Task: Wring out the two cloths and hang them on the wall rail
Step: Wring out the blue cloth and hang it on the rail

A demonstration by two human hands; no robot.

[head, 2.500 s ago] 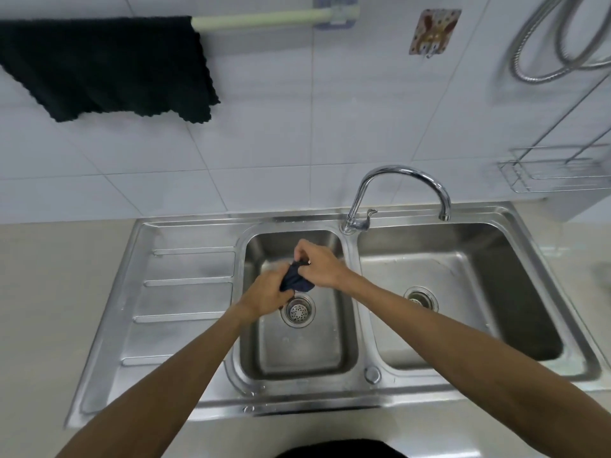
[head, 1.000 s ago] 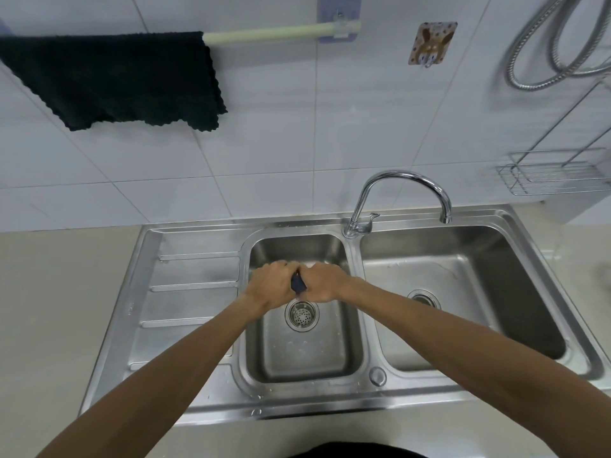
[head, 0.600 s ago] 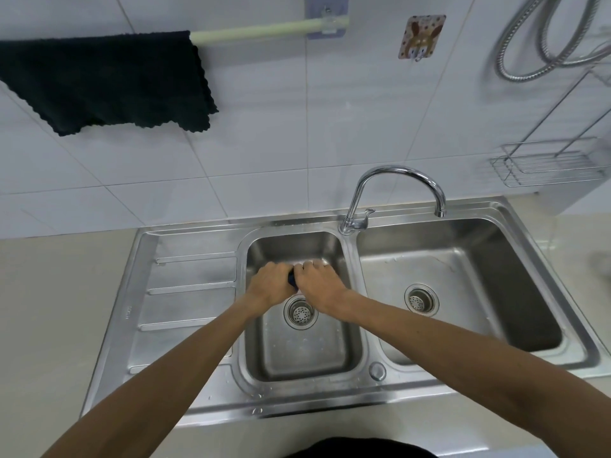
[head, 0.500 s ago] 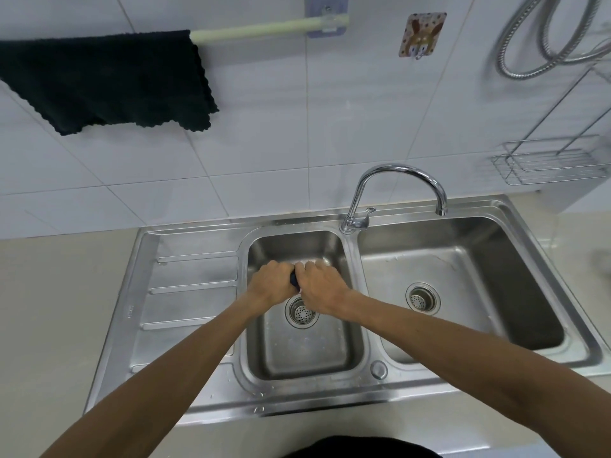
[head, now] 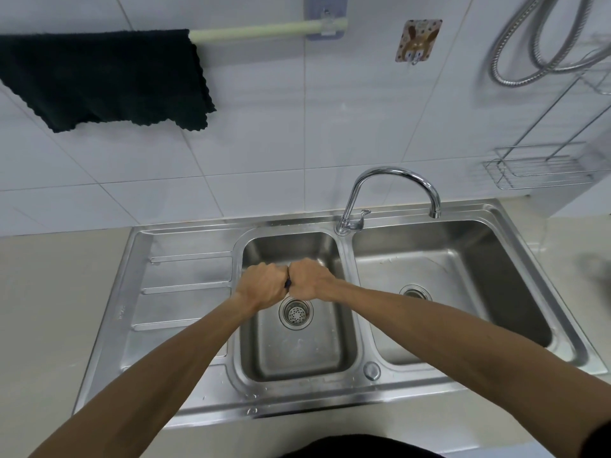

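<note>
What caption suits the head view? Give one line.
Left hand and right hand wring a small dark-blue cloth over the steel sink's left basin.

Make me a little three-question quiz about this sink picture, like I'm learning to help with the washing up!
1. True or false: a dark cloth already hangs on the wall rail.
2. Which basin are the left hand and right hand over? A) small left basin B) big right basin
3. Fill in: both hands squeeze a small dark ____.

Key: 1 true; 2 A; 3 cloth.
</note>
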